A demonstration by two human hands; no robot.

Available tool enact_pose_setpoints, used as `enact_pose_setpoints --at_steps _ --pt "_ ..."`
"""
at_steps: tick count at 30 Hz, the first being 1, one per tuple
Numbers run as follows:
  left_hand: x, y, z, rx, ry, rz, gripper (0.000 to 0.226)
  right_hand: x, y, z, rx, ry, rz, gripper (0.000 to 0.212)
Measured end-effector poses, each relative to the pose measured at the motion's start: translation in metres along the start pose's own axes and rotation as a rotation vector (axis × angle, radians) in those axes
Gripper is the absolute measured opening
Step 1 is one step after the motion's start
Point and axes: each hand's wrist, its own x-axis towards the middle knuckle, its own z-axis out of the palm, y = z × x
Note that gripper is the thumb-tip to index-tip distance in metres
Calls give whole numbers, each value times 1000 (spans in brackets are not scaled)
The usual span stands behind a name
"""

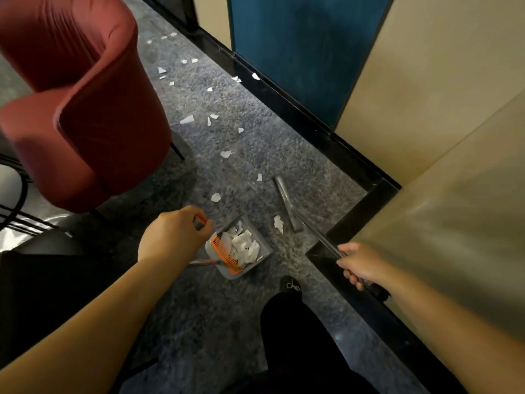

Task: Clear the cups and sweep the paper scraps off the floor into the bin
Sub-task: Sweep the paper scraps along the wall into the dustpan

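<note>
A grey dustpan [262, 253] with an orange comb edge stands on the grey carpet and holds a heap of white paper scraps [241, 245]. My left hand [173, 237] grips the top of the dustpan's handle. My right hand [362, 264] grips the metal pole of a broom, and the grey broom head [287, 204] rests on the carpet just right of the pan. One scrap [279, 223] lies between the pan and the broom head. Several more scraps [216, 197] trail away across the carpet toward the far left.
A dark red armchair [85, 109] stands at the left on thin black legs. A black skirting [298, 115] runs along the blue and beige wall panels at the right, with a corner close to the broom. My dark-clad leg and shoe [289, 285] are below the pan.
</note>
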Motion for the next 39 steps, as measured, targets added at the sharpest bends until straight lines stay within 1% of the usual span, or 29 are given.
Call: enact_pose_setpoints --at_steps 5,8,11,14,20,22,25,33,39 --pt "63 45 5 70 -35 23 21 56 -44 -47 -85 -16 1 52" --pt "98 72 5 106 -85 40 19 83 -66 -68 -100 -46 31 52" --pt "130 85 6 156 -129 37 22 108 -81 -80 -130 -75 65 51" --pt "152 90 4 172 -165 17 24 125 -92 -80 -225 -127 64 50" --pt "168 89 1 160 -163 -15 18 130 -111 -60 -437 -290 13 49" --pt "171 88 1 158 -146 -14 17 128 -117 -56 -451 -345 12 50" --pt "172 88 1 174 -147 -18 17 124 -126 -56 -380 -390 18 47" --pt "174 62 -10 117 -138 -13 20 103 -152 -45 -330 -377 3 47" --pt "174 24 -28 -19 -76 -154 19 94 -192 -38 -332 -310 -30 47"
